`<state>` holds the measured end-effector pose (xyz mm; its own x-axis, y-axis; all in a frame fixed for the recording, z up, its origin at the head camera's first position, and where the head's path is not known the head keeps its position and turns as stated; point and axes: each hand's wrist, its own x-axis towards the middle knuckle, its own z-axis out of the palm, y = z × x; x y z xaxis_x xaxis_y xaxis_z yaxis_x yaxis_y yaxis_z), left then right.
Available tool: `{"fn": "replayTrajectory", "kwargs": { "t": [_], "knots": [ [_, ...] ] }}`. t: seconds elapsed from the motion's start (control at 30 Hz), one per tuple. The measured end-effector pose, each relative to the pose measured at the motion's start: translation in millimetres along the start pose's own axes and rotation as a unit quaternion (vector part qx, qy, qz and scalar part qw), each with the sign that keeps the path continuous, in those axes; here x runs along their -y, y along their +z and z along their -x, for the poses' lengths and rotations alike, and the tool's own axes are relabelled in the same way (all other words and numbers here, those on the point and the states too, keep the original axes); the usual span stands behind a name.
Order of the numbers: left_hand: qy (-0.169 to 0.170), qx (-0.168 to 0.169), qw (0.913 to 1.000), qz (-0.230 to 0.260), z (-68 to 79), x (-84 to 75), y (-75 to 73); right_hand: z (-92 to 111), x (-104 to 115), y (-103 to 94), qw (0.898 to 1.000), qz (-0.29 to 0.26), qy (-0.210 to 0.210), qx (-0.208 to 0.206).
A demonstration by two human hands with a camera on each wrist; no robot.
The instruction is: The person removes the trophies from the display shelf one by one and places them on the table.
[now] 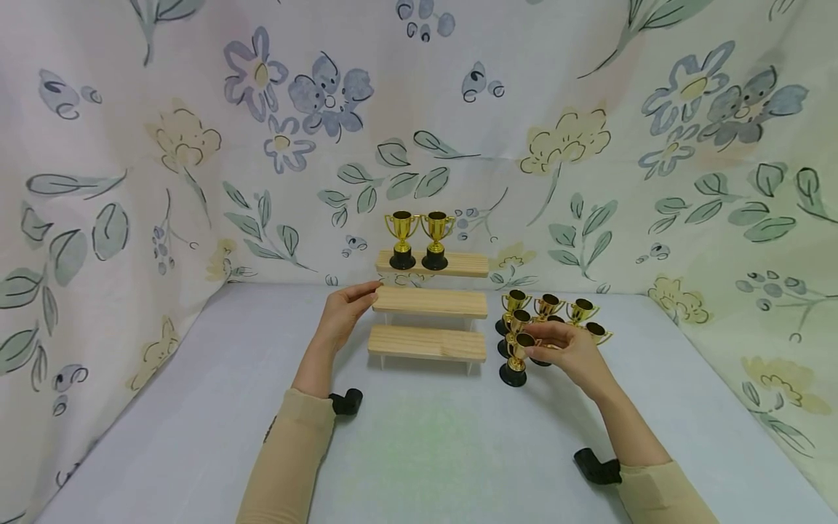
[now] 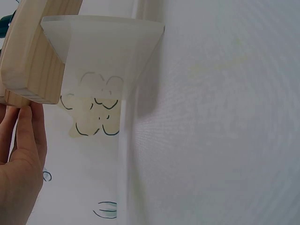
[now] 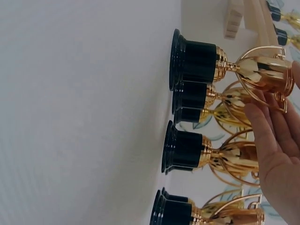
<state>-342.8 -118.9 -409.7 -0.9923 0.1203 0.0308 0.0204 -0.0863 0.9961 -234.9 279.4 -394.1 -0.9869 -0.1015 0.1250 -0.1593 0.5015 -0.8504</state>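
Observation:
My left hand [image 1: 345, 313] touches the left end of the middle wooden shelf board [image 1: 428, 301]; in the left wrist view its fairly straight fingers [image 2: 27, 136] meet the board's end. Two gold trophy cups with black bases, a left trophy [image 1: 402, 240] and a right trophy [image 1: 435, 240], stand upright side by side on the top board [image 1: 468, 265]. With my right hand [image 1: 572, 356] I pinch the cup of the nearest small trophy [image 1: 517, 364], which is upright. Several similar trophies [image 1: 580, 311] stand close behind and beside it.
The lowest board [image 1: 425, 343] sits in front of the other two on translucent supports [image 2: 98, 42]. All stand on a white-covered table [image 1: 419, 444]. A floral cloth [image 1: 497, 196] hangs behind and at the sides. Black straps with mounts [image 1: 599, 467] are on both wrists.

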Motion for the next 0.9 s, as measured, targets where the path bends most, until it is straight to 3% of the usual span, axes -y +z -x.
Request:
{"fn": "replayTrajectory", "kwargs": {
  "t": [0.57, 0.9],
  "knots": [
    [0.0, 0.001, 1.0, 0.002, 0.8, -1.9, 0.5, -6.4, 17.7, -4.7, 1.0, -0.012, -0.023, -0.008],
    [0.006, 0.001, 1.0, -0.004, 1.6, -1.2, 0.0, -16.9, 37.6, -4.0, 0.998, 0.013, -0.053, -0.033]
  ]
}}
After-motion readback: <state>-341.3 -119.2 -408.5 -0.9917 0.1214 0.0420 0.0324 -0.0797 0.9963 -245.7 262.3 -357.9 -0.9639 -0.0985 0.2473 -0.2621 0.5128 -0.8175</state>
